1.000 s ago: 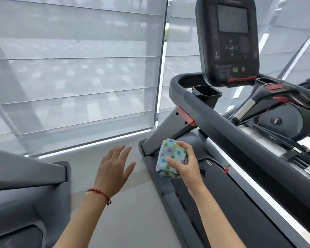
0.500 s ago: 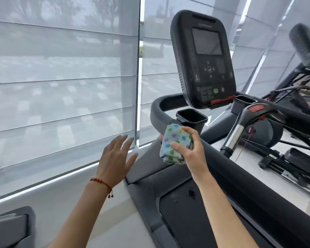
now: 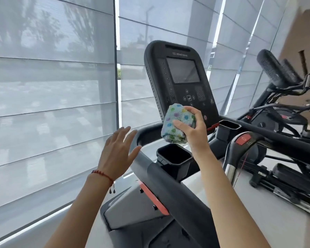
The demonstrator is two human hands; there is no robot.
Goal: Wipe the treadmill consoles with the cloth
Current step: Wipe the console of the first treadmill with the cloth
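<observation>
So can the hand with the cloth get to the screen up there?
Probably yes. The right hand holds the cloth in front of the console, below the screen. Nothing sits between them, so lifting the hand should reach it.

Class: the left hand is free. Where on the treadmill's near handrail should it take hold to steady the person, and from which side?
Grip the handrail on its straight padded stretch just below the corner bend, coming from the left with the open left hand, already beside it. The bar looks round enough for fingers to wrap over the top. Further right, the cup holder crowds it.
</observation>
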